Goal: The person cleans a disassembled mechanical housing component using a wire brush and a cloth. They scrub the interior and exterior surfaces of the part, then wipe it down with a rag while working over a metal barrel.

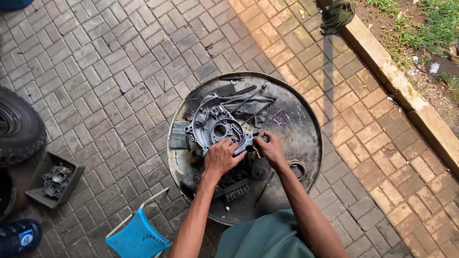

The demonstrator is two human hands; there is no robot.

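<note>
Hands meet over the grey engine casing (216, 126) lying flat in the round metal pan (306, 138): left hand (221, 157) clamped on its near edge, right hand (270, 149) closed around a yellowish rag (256, 152) beside it, long studs (253, 102) pointing away.

Matt grey metal engine casing (216, 125)

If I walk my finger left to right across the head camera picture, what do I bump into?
Tyre → grey tray → blue stool → engine case → left hand → right hand → curb → grass.
</note>
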